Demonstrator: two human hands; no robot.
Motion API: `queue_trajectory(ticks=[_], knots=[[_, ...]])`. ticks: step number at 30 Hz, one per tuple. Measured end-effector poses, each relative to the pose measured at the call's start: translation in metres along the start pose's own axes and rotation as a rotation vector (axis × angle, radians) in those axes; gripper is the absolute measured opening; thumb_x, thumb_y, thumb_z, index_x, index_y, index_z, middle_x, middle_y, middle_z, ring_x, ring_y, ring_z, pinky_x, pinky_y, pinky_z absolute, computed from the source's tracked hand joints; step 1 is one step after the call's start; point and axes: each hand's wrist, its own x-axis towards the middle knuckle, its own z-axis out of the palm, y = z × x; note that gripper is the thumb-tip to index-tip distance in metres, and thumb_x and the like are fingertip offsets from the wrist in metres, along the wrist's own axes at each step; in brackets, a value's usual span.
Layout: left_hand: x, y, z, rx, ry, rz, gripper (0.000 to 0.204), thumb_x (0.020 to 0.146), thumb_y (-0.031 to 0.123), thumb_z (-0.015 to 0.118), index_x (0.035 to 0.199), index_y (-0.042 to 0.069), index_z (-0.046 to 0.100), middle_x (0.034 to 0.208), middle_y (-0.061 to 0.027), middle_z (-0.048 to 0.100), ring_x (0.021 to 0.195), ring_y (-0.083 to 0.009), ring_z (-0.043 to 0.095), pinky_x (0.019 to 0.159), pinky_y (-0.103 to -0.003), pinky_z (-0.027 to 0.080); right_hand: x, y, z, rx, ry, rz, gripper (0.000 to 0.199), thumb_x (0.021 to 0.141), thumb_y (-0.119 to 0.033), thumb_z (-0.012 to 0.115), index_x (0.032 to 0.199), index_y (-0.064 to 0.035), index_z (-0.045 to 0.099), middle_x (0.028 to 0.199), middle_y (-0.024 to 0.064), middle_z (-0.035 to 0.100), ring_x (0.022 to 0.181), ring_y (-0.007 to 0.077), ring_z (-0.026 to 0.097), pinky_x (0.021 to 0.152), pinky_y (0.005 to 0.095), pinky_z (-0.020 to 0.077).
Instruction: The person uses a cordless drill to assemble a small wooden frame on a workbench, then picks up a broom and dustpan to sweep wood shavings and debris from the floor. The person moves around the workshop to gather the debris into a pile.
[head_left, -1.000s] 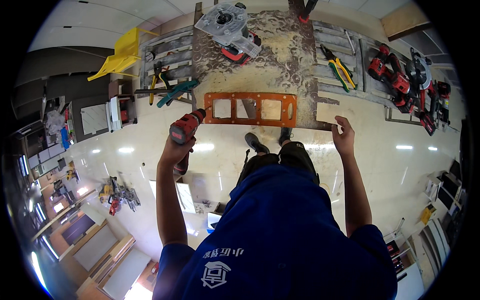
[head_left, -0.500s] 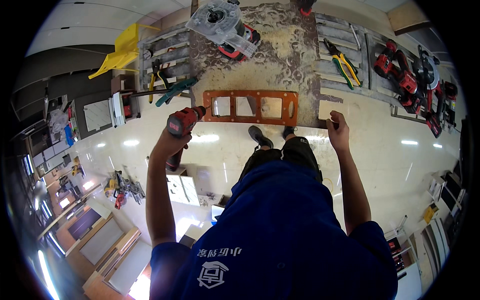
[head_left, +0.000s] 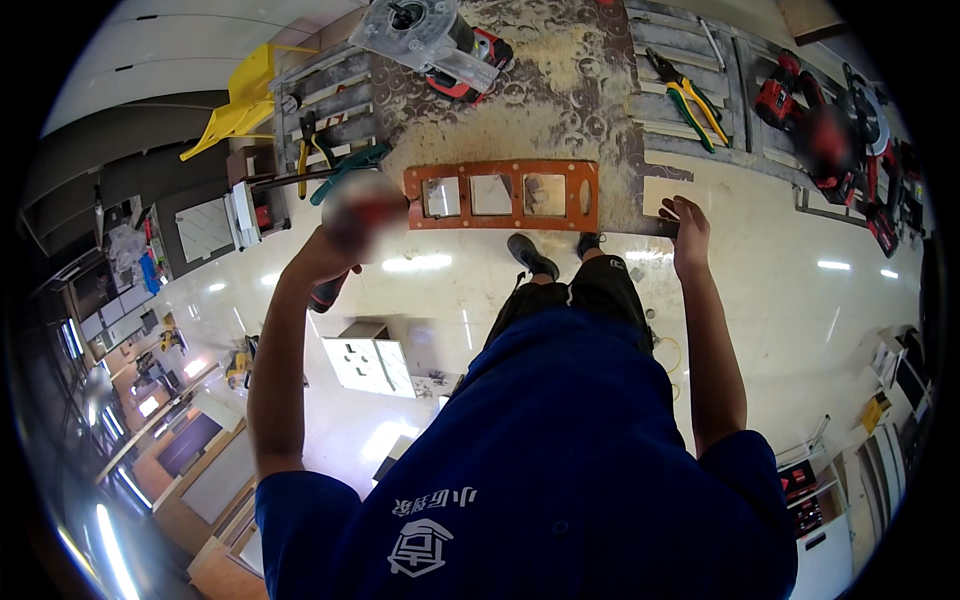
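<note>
The left hand (head_left: 335,245), left of the frame's middle, is wrapped around the grip of a red drill (head_left: 362,205), which is smeared by motion blur. Its nose points right, at the left end of an orange template (head_left: 502,195), and seems to touch or nearly touch it; the blur hides which. The template is a flat orange strip with three rectangular windows, lying crosswise near the front edge of the bench (head_left: 570,100) in the upper middle of the frame. Sawdust covers the bench around it.

The right hand (head_left: 688,228), right of the middle, rests with curled fingers on the bench's front edge, just beside a small pale block (head_left: 662,192) off the template's right end. It grips nothing that can be made out.

At the top of the frame, behind the template, a router (head_left: 425,35) with a clear base lies on the bench. To the upper right, pliers (head_left: 685,90) with yellow and green handles lie on slats, and farther right sit several red power tools (head_left: 830,130). To the upper left, more hand tools (head_left: 330,165) lie beside the drill, with a yellow stool (head_left: 240,100) beyond them.

Below the bench edge the person's black shoes (head_left: 530,258) stand on a glossy pale floor (head_left: 800,300). The blue shirt (head_left: 550,460) fills the lower frame.
</note>
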Motion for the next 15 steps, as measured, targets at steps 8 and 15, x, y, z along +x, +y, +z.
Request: queue_trajectory(ticks=[8,15], knots=[[-0.004,0.000,-0.005,-0.039,-0.031,0.024,0.039,0.077,0.001,0.064,0.114,0.005,0.052,0.085,-0.0059,0.065,0.064,-0.0132,0.062,0.061,-0.030,0.054,0.006,0.008,-0.007,-0.030,-0.030,0.016,0.036,0.093,-0.022,0.057,0.120,0.0015,0.056,0.114,0.0156,0.065,0.100,0.0239,0.063,0.085,0.0340,0.0492],[-0.012,0.010,0.000,0.024,0.022,-0.002,0.034,0.077,0.004,0.064,0.109,0.005,0.053,0.081,-0.0049,0.063,0.064,-0.0134,0.062,0.060,-0.030,0.052,-0.001,-0.003,0.002,0.009,0.009,-0.002,0.029,0.092,-0.013,0.055,0.113,0.0074,0.058,0.105,0.0175,0.067,0.091,0.0242,0.066,0.084,0.0327,0.0515]])
